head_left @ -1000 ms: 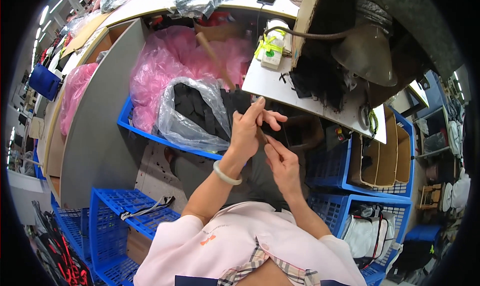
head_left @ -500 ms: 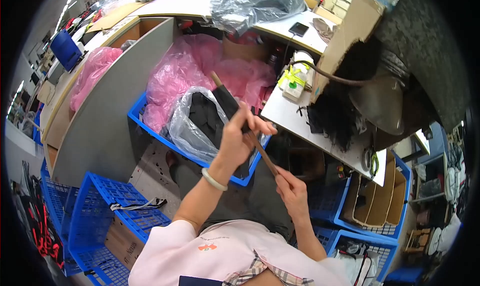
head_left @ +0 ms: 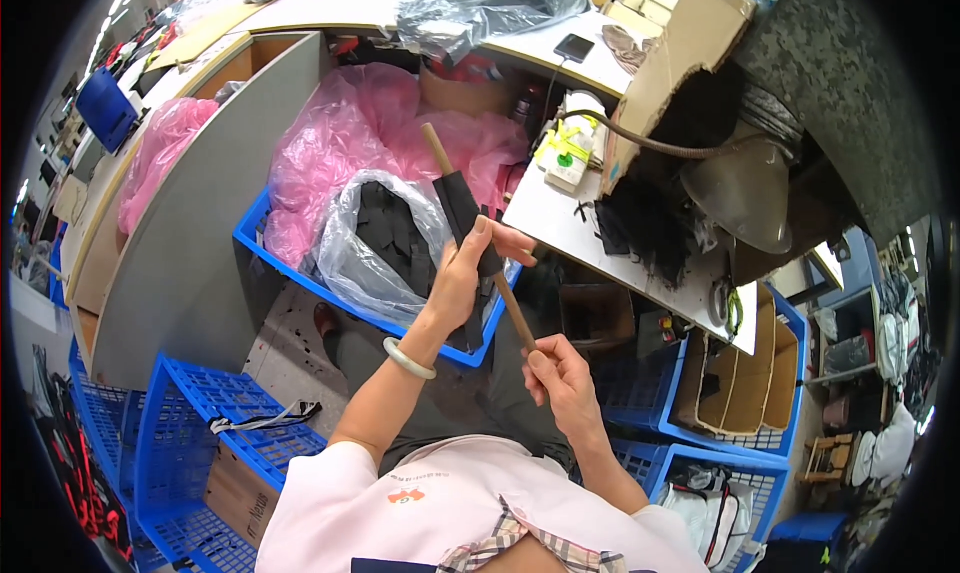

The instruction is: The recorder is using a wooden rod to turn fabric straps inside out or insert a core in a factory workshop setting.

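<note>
A thin wooden stick (head_left: 437, 150) slants up and away from me, held in both hands. Around its upper half sits a narrow black fabric piece (head_left: 456, 201), with the bare far end of the stick poking out beyond it. My left hand (head_left: 462, 281), a pale bangle on its wrist, grips the fabric around the stick. Lower down, my right hand (head_left: 562, 375) pinches the stick's near end. Below and beyond my left hand, more black fabric pieces (head_left: 390, 228) lie in a clear plastic bag (head_left: 338, 235) inside a blue crate (head_left: 325, 295).
Pink plastic bags (head_left: 320, 153) fill the crate's far side. At right stands a white table (head_left: 570, 213) with a white box (head_left: 575, 153), a grey lamp (head_left: 745, 193) and black scraps. A grey partition (head_left: 210, 213) rises at left. Blue crates (head_left: 235, 403) flank me on both sides.
More of the stick's far end now shows beyond the black fabric, and less of it shows between my hands. My right hand has come closer to my left. The whole view has shifted slightly.
</note>
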`<state>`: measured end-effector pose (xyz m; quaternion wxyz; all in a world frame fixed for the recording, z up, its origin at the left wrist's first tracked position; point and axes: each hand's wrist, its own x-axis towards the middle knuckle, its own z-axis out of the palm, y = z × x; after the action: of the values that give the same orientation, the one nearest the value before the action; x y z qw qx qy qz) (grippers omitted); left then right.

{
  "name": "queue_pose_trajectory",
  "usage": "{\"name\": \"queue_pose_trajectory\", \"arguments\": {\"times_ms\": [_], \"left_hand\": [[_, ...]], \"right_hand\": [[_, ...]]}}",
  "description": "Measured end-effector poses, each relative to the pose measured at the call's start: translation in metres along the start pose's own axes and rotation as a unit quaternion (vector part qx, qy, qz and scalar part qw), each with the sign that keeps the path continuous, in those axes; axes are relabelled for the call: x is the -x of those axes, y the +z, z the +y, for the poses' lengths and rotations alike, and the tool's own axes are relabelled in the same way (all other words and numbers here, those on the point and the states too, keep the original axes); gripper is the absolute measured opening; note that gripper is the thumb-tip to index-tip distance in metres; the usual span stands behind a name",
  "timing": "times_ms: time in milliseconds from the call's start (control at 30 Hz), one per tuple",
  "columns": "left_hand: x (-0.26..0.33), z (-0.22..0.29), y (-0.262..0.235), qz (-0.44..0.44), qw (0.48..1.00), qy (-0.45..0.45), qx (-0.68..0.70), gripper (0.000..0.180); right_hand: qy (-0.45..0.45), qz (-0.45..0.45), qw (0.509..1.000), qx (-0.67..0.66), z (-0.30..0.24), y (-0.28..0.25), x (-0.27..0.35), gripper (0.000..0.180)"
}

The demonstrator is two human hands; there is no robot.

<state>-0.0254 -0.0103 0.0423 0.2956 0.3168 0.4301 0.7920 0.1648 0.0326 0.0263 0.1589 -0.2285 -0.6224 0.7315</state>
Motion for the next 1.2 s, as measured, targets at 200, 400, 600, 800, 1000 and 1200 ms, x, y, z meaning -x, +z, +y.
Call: {"name": "queue_pose_trajectory", "arguments": {"times_ms": [200, 400, 600, 800, 1000, 1200], "left_hand": [[0.007, -0.011, -0.001, 0.057, 0.997, -0.032, -0.039, 0.042], [0.012, -0.005, 0.0, -0.045, 0.988, -0.097, 0.109, 0.052], [0.0, -0.007, -0.029, -0.016, 0.989, -0.087, 0.118, 0.057], [0.056, -0.031, -0.008, -0.167, 0.941, -0.287, 0.059, 0.05], [0.085, -0.033, 0.013, -0.212, 0.9, -0.38, 0.029, 0.036], [0.09, -0.035, 0.021, -0.166, 0.91, -0.379, -0.008, 0.032]], "right_hand": [[0.028, 0.056, 0.998, -0.009, 0.004, 0.001, 0.012, 0.013], [0.008, 0.085, 0.995, 0.052, 0.018, -0.006, 0.022, 0.014], [0.032, 0.122, 0.954, 0.271, 0.088, -0.093, 0.103, 0.028], [-0.078, 0.147, 0.983, 0.073, 0.028, -0.065, 0.016, 0.023], [-0.027, 0.003, 0.998, 0.051, 0.008, -0.047, -0.034, 0.023], [-0.08, 0.097, 0.989, 0.072, 0.008, -0.03, -0.039, 0.018]]}}
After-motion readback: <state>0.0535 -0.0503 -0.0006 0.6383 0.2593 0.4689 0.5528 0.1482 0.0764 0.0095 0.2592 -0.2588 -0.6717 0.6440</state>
